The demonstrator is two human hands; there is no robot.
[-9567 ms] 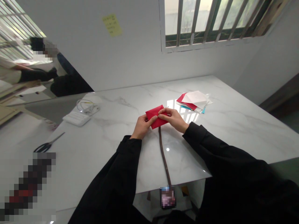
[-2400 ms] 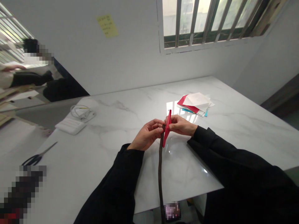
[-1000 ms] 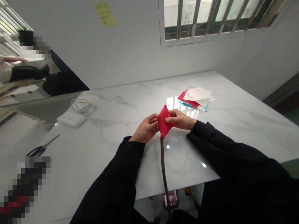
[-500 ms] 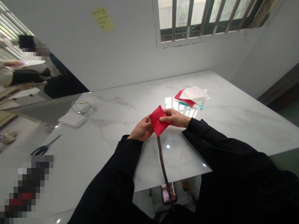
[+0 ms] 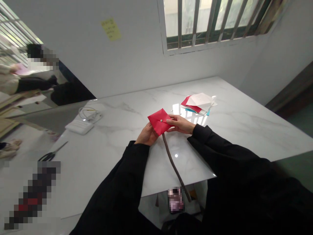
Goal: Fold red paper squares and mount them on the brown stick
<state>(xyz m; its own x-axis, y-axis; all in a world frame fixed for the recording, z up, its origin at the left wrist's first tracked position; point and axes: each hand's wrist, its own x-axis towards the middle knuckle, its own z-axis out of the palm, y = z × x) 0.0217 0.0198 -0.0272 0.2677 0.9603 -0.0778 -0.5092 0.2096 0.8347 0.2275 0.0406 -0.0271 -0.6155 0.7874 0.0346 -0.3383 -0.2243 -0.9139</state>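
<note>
Nearest, below the table's front edge: one phone-like slab [image 5: 175, 200], its face blurred; beside it, the lower end of a dark brown stick [image 5: 171, 159], overhanging that edge; two black sleeves [image 5: 110, 186], slanting inward over the marble table [image 5: 117, 156], a strip of tabletop between each and the stick.

On the left: one blurred dark-and-red object [image 5: 33, 192]; just beyond it, dark-handled scissors [image 5: 50, 156], blades turned away, well apart from the left sleeve.

At mid-table: one red folded paper [image 5: 155, 120], raised, tilted on a corner, a small pale bead [image 5: 161, 120] at its centre, the stick's upper end hidden behind; left hand [image 5: 146, 134], fingers grasping its lower left side; right hand [image 5: 180, 124], thumb and fingers pinching its right corner; whether either also grips the stick, I cannot tell.

Farther: flat white box [image 5: 79, 126], left, a looped cable [image 5: 91, 114] behind it; stacked papers [image 5: 199, 102], beyond the right hand, in the way there; wide marble rightward to the side edge; back edge along a wall [image 5: 137, 65] with yellow note [image 5: 111, 29] and barred window [image 5: 210, 29]; far left, another person [image 5: 8, 83].
</note>
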